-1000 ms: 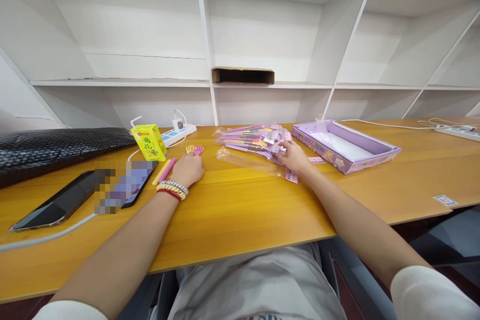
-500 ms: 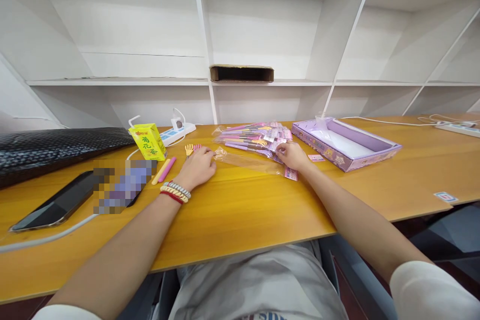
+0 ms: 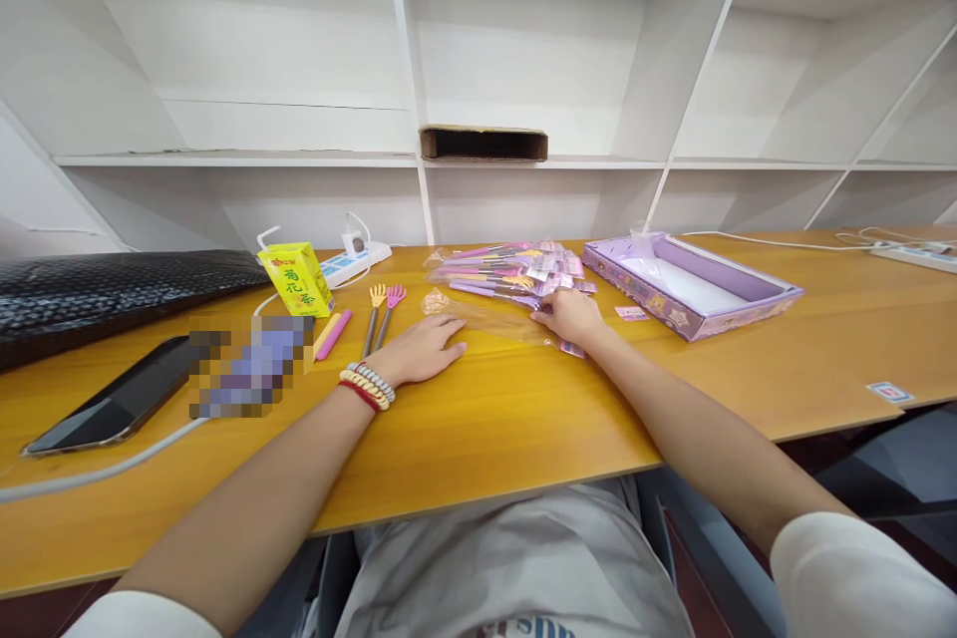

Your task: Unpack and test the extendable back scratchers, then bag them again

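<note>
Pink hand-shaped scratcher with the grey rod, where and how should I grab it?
I'd take the pink hand-shaped scratcher by its slim, straight grey rod, just below the fingered head, coming from the right: a yellow-headed scratcher lies close along its left.

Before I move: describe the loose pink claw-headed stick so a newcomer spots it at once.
On the wooden table, find the yellow drink carton at left. Right of it and nearer, past a smooth pink rod, lie two loose, dark-shafted sticks. Pick the pink-headed stick, on the right; its neighbour's hand-shaped head is yellow.
</note>
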A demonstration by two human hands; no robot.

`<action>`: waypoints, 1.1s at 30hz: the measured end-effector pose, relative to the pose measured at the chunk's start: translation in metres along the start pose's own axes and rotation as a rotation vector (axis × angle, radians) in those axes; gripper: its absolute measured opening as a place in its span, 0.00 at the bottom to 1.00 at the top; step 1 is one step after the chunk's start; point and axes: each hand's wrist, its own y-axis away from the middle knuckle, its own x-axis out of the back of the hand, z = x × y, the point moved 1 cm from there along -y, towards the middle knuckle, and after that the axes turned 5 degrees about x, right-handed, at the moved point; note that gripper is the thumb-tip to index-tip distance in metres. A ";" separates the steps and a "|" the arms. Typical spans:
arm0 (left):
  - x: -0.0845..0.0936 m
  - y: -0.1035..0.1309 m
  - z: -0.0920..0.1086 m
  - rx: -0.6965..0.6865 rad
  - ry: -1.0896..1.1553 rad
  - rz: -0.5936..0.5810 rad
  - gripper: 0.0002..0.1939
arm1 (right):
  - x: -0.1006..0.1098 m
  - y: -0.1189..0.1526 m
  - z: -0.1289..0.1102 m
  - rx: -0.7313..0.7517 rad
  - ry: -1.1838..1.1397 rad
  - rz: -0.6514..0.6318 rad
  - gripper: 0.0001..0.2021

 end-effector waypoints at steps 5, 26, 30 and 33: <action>-0.001 -0.001 -0.001 0.010 -0.003 -0.007 0.30 | 0.002 -0.001 -0.007 0.049 0.026 0.009 0.16; 0.001 0.000 -0.008 0.043 -0.020 0.036 0.34 | 0.030 0.014 0.009 0.114 -0.243 -0.556 0.26; 0.001 0.000 -0.008 0.013 -0.027 0.075 0.32 | 0.031 0.015 0.011 0.084 -0.197 -0.619 0.24; 0.003 0.000 -0.007 -0.001 -0.026 0.080 0.31 | 0.035 0.013 0.018 0.052 -0.242 -0.542 0.20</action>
